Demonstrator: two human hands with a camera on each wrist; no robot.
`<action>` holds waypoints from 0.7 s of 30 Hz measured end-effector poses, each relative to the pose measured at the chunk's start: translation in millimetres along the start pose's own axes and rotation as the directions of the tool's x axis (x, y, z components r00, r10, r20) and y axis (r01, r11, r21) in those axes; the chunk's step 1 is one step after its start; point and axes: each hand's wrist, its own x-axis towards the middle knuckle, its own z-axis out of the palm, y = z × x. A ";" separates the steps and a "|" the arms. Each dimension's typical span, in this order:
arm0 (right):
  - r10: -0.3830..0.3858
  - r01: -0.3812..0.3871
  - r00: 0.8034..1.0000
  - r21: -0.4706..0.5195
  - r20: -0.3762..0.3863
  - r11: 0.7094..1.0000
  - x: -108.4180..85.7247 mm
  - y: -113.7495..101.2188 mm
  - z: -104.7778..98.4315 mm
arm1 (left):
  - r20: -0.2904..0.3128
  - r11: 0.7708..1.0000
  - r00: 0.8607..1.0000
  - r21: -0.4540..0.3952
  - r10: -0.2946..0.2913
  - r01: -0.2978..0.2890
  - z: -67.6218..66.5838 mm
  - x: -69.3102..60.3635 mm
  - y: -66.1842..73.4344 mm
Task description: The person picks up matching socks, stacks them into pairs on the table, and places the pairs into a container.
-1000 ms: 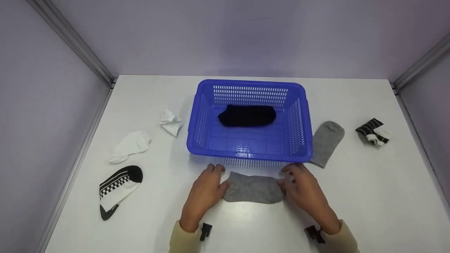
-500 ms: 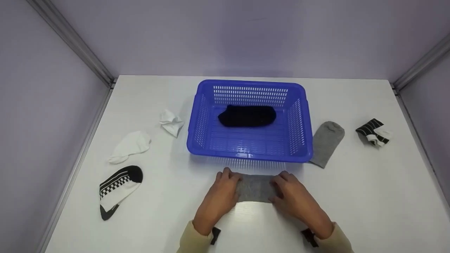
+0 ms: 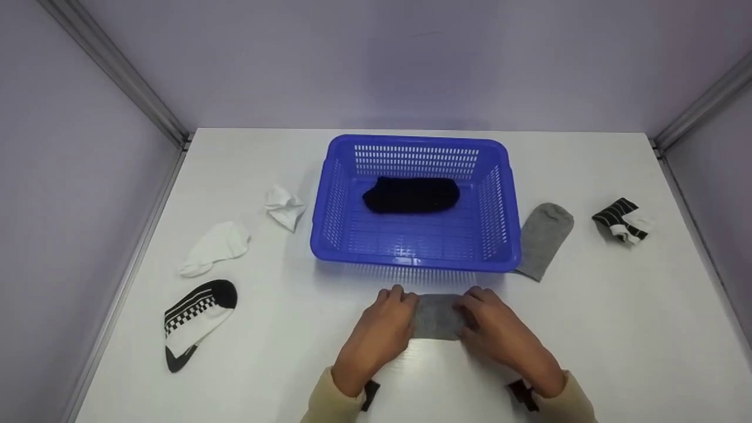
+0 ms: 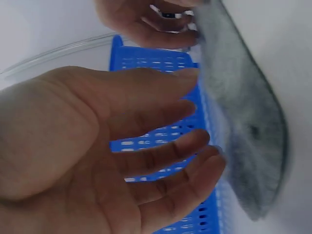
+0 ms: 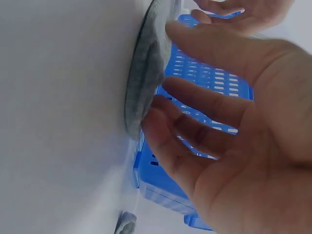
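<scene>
Two hands sit nearest me: the left hand and the right hand, each with loosely bent, spread fingers, neither wrapped around anything. From my remote seat, the wrist views show fingertips meeting the near grey sock along its ends. It lies on the white table, between the hands and in front of the basket. My worry is that light contact: if both sides lifted now, I think one end could slip free. Pressing inward would probably bunch the cloth, and uneven pressure might shear its layers apart.

Just beyond is the blue basket's near rim. Should the fingers push forward, knuckles could bump it and shift the basket. The other grey sock, partly hidden by the basket's right side, might then be dragged or creased; I can't tell whether they touch. Farther in, the black sock rests on the basket floor, and a hard knock could slide it out of line.
</scene>
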 end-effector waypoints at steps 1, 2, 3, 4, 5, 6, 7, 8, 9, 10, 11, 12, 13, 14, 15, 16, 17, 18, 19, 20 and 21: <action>0.008 -0.008 1.000 0.003 0.003 1.000 0.2 0.3 0.1 | 0.002 1.000 1.000 0.018 -0.012 0.012 1.9 0.3 -0.3; 0.017 -0.017 1.000 0.005 0.009 1.000 0.3 0.6 0.3 | 0.006 0.999 1.000 0.030 -0.029 0.029 3.9 0.5 -0.7; 0.024 -0.025 1.000 0.009 0.016 1.000 0.4 0.9 0.3 | 0.006 0.998 0.999 0.042 -0.045 0.045 5.7 0.8 -1.0; 0.035 -0.036 0.999 0.014 0.026 0.999 0.5 1.2 0.2 | 0.008 0.997 0.998 0.048 -0.060 0.060 7.5 1.0 -1.2; 0.045 -0.046 0.998 0.018 0.035 0.999 0.5 1.5 -0.1 | 0.011 0.996 0.997 0.050 -0.073 0.073 8.4 1.1 -1.1; 0.051 -0.052 0.998 0.021 0.041 0.998 0.5 2.1 -0.3 | 0.014 0.995 0.996 0.052 -0.084 0.083 9.1 1.3 -0.8; 0.057 -0.058 0.997 0.023 0.046 0.998 0.5 2.5 -0.8 | 0.015 0.995 0.996 0.054 -0.088 0.087 9.6 1.7 -0.6; 0.053 -0.055 0.997 0.022 0.047 0.998 0.3 3.1 -1.3 | 0.014 0.995 0.996 0.058 -0.088 0.087 9.6 2.3 0.1; 0.046 -0.047 0.998 0.020 0.048 0.999 0.2 3.7 -1.7 | 0.011 0.994 0.996 0.067 -0.084 0.083 9.3 3.1 1.0; 0.037 -0.038 0.998 0.016 0.050 0.999 0.4 3.9 -2.1 | 0.010 0.993 0.997 0.083 -0.081 0.080 8.3 3.2 1.7; 0.023 -0.023 0.999 0.012 0.050 1.000 0.5 4.1 -2.6 | 0.008 0.992 0.997 0.103 -0.073 0.072 7.1 3.4 2.8; 0.010 -0.010 0.999 0.010 0.050 1.000 0.7 4.3 -3.4 | 0.007 0.990 0.998 0.123 -0.063 0.062 6.0 3.6 4.2; 0.000 -0.001 0.999 0.014 0.053 1.000 0.7 4.6 -4.4 | 0.012 0.989 0.999 0.138 -0.053 0.051 4.6 4.1 6.0; -0.011 0.010 0.999 0.020 0.052 1.000 0.6 5.3 -5.8 | 0.017 0.988 0.999 0.153 -0.039 0.036 3.1 5.0 8.0; -0.007 0.005 0.998 0.034 0.057 0.999 0.6 6.0 -7.9 | 0.023 0.987 0.999 0.160 -0.023 0.019 2.0 6.2 10.4; 0.000 -0.004 0.998 0.052 0.061 0.999 0.5 6.9 -10.7 | 0.038 0.988 0.999 0.155 -0.006 0.000 0.8 8.0 13.0; 0.008 -0.013 0.998 0.074 0.060 0.997 0.3 8.2 -14.0 | 0.059 0.991 0.998 0.135 0.011 -0.019 -0.4 10.4 16.1; 0.024 -0.030 0.998 0.096 0.059 0.995 0.0 9.7 -18.2 | 0.081 0.993 0.996 0.108 0.031 -0.040 -1.3 13.3 19.3; 0.043 -0.049 0.998 0.114 0.052 0.992 -0.4 11.4 -22.5 | 0.105 0.995 0.993 0.073 0.055 -0.063 -1.9 16.8 22.6; 0.060 -0.065 0.997 0.129 0.039 0.990 -1.0 13.5 -27.4 | 0.122 0.995 0.989 0.040 0.086 -0.092 -1.8 20.5 26.0; 0.080 -0.083 0.996 0.138 0.023 0.987 -1.5 15.9 -32.1 | 0.139 0.993 0.984 0.000 0.115 -0.116 -1.4 24.8 29.6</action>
